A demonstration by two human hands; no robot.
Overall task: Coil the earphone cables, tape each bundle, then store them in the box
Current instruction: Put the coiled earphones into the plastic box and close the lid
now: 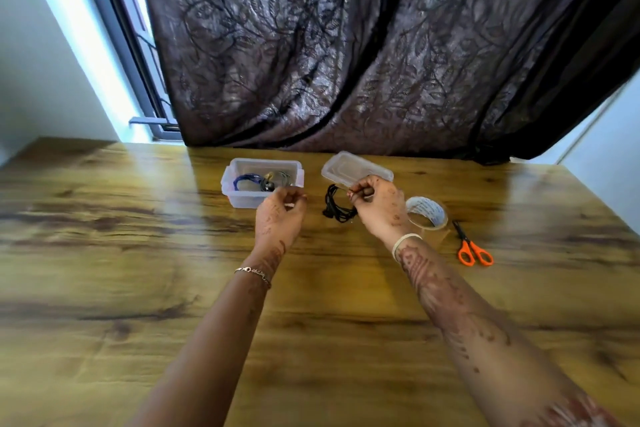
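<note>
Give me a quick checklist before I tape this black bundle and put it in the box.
1. Bundle held: ok. The right hand grips the coiled black bundle.
2. Tape strip ready: cannot tell. The left hand has its fingers curled, but no strip shows plainly.
3. Box open: ok. The lid lies off, to the right of the box.
4. Room in box: probably ok. A blue bundle and another sit inside, with bare floor showing.
5. Tools at hand: ok. The tape roll and scissors lie on the table, right of the right hand.
</note>
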